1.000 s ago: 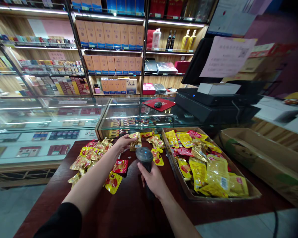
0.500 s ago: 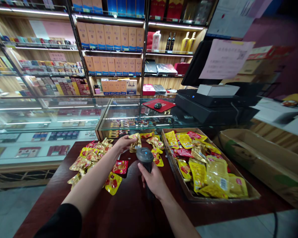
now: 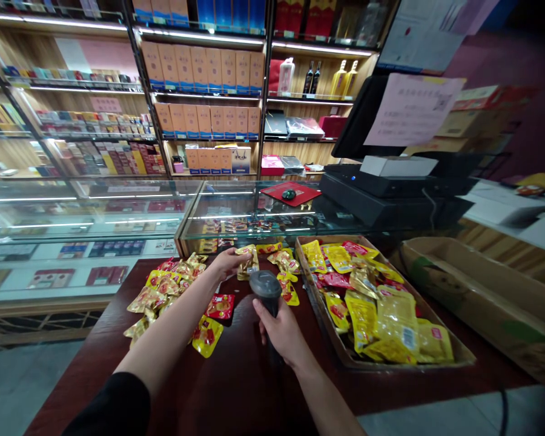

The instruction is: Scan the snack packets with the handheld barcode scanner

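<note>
My left hand (image 3: 229,263) pinches a gold snack packet (image 3: 249,264) by its upper left side, over the dark red tabletop (image 3: 172,387). In my right hand (image 3: 281,330) is a black barcode scanner (image 3: 266,286), fingers wrapped round its handle, its head just below the packet. A pile of gold and yellow snack packets (image 3: 154,289) lies to the left, partly behind my left forearm. A red packet (image 3: 220,306) and a yellow packet (image 3: 208,336) lie between the pile and the scanner. Several more packets (image 3: 287,274) lie right of the held one.
An open shallow carton (image 3: 313,321) full of snack packets stands on the right, with a larger cardboard box (image 3: 481,284) beyond it. Behind are a glass display counter (image 3: 236,209), a mouse (image 3: 289,194) on a red pad, and a black cash register (image 3: 390,194) with a monitor.
The small blue light on top of the scanner head has gone out. Both hands, the held packet and the scanner stay almost exactly where they were.
</note>
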`<state>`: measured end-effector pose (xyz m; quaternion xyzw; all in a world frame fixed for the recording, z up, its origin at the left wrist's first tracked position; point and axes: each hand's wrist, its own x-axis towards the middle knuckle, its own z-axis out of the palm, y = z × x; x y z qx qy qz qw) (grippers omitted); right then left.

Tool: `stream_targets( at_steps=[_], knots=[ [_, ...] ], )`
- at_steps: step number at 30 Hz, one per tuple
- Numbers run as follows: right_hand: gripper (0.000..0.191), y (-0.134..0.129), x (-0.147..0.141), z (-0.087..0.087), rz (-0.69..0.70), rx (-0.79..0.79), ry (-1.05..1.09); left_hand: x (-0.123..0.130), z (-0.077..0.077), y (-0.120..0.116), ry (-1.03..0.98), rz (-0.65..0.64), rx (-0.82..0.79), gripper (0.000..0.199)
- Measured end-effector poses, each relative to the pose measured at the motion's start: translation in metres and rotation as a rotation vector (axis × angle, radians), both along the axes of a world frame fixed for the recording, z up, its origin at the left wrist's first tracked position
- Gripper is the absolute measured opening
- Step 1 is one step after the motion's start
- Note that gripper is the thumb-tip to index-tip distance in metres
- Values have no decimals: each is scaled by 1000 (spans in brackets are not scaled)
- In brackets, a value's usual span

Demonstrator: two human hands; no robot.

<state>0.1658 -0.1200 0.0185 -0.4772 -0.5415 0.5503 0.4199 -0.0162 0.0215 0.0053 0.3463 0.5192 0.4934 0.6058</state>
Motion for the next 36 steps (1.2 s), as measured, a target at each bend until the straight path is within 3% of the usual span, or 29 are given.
stream_targets(
  at_steps=[7,12,16,20,29,32,36],
  knots=[
    [44,6,5,9,-106,-25,158,5,3,-3,27,-44,-5,47],
    [45,15,22,28,-193,-46,223,20,22,-10,-9,-100,4,51],
    [37,18,41,41,-223,28,170,44,43,-11,-21,-151,9,50],
    [40,16,67,50,-325,64,200,87,64,-7,-13,-211,44,48],
    [38,8,157,70,-566,99,193,221,104,9,70,-438,124,47],
    [36,4,192,77,-659,144,170,259,109,12,45,-532,137,49],
    [35,-1,234,80,-761,150,177,295,105,17,-15,-637,156,52]
  ],
)
